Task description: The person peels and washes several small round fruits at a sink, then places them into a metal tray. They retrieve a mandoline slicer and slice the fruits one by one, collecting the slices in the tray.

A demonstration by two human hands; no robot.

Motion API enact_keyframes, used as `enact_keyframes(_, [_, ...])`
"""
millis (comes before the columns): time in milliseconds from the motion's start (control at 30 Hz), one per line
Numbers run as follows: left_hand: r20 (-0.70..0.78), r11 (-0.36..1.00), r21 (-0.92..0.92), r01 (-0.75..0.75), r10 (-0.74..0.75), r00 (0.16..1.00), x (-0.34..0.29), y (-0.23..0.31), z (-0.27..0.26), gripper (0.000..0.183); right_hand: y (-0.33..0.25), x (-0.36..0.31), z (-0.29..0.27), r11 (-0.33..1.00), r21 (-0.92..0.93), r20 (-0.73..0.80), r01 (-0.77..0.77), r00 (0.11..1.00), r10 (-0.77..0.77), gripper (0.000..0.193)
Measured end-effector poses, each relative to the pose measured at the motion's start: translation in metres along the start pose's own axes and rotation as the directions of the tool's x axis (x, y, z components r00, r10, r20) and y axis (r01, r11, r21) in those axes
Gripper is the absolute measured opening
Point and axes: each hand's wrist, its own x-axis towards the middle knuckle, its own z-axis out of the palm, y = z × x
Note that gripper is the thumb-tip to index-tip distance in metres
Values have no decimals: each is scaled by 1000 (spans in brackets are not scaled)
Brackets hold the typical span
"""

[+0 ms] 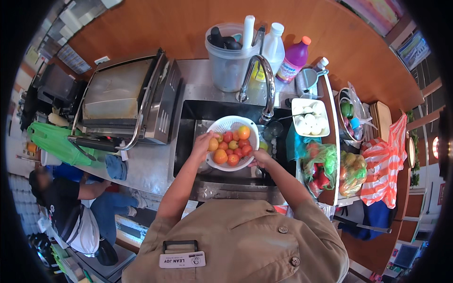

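You have your left hand point(203, 144) gripping the left rim of a white colander point(225, 124), and your right hand point(260, 159) gripping its lower right edge, so both hands hold the same bowl between them. The colander is within the outline of the sink point(236, 191), right in front of your chest; whether its base touches the sink floor or hangs above it, you cannot tell from this view. Inside it lie red and orange tomatoes point(232, 159), heaped toward the near side and the right, with the perforated wall showing at the far left. The curved metal faucet point(270, 89) stands beyond the colander, its spout just off to the right. On the ledge behind the sink are a clear bucket point(226, 70) of utensils, a white jug point(276, 47) and a purple bottle point(294, 61) with an orange cap. To your right, a square white dish point(296, 104) holds rounded white pieces point(310, 121), and nearer you sits a green-tinted plastic bag point(322, 162) of red produce. A metal press grill point(115, 96) stands left of the sink, and a person point(63, 198) in a dark top is farther down on that side.
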Motion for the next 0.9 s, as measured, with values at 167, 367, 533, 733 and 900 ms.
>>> enact_keyframes(167, [53, 981, 188, 39, -50, 997, 42, -40, -15, 18, 15, 19, -9, 983, -161, -30, -90, 996, 86, 44])
enact_keyframes(367, [157, 941, 256, 221, -266, 951, 56, -54, 7, 23, -77, -37, 32, 441, -678, -97, 587, 524, -846, 85])
enact_keyframes(533, [185, 954, 106, 281, -297, 937, 59, -57, 31, 32, -148, -12, 114, 379, -530, -70, 758, 406, -911, 67])
enact_keyframes(733, [383, 960, 70, 270, -276, 882, 70, -55, 32, 49, -128, 2, 119, 194, -658, 161, 728, 387, -908, 57])
enact_keyframes(900, [389, 913, -67, 403, -348, 853, 84, -77, 37, 47, -110, -39, 76, 540, -692, 95, 479, 802, -590, 35])
